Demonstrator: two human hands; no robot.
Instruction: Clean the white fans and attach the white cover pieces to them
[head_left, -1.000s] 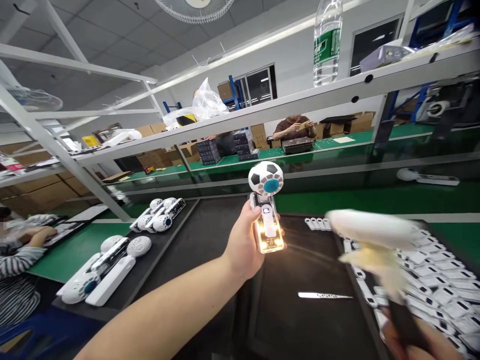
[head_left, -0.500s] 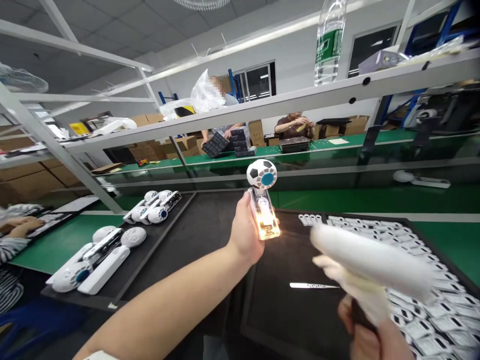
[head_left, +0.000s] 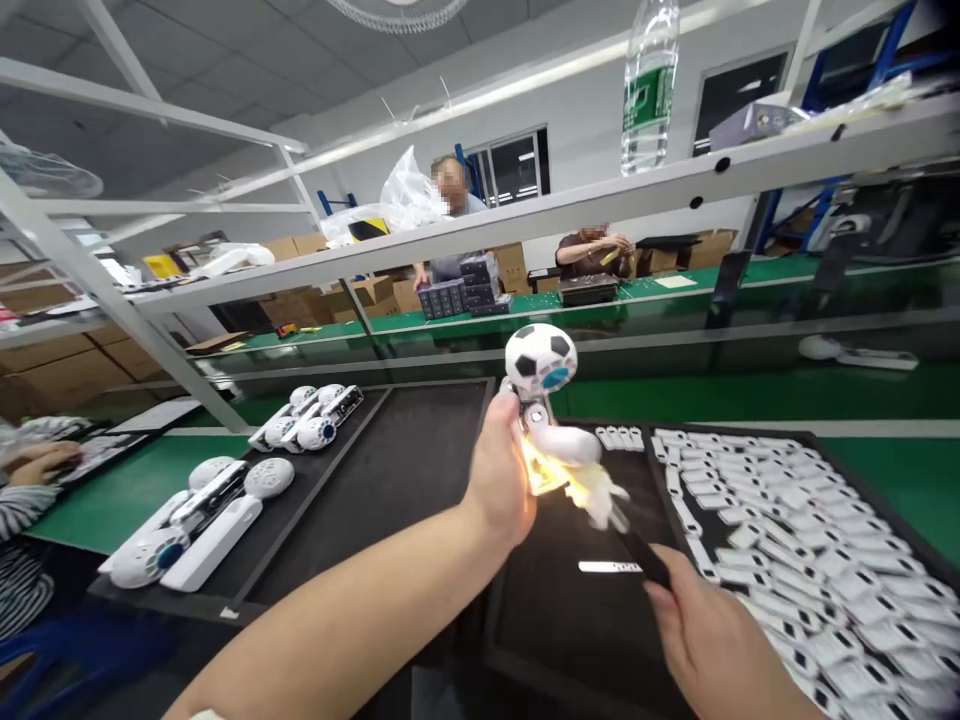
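My left hand (head_left: 499,470) grips a white toy (head_left: 534,420) with a soccer-ball head (head_left: 541,362), and its clear lit body glows yellow. My right hand (head_left: 712,630) holds a black handle (head_left: 643,557) whose far end carries a blurred white piece (head_left: 570,447). That piece overlaps the toy's body, hiding part of it, and I cannot tell whether they touch. Below both hands lies a black mat (head_left: 570,640) with a thin metal strip (head_left: 609,567) on it.
A black tray (head_left: 817,570) of several rows of small white parts lies right. Left, white toys (head_left: 195,525) rest on a dark mat on the green bench. A co-worker's hands (head_left: 37,470) work far left; other people stand beyond the white shelf (head_left: 480,240).
My right hand has moved left and the white piece on the black handle has swung in to the toy. The toy has tilted slightly and the left hand has shifted little.
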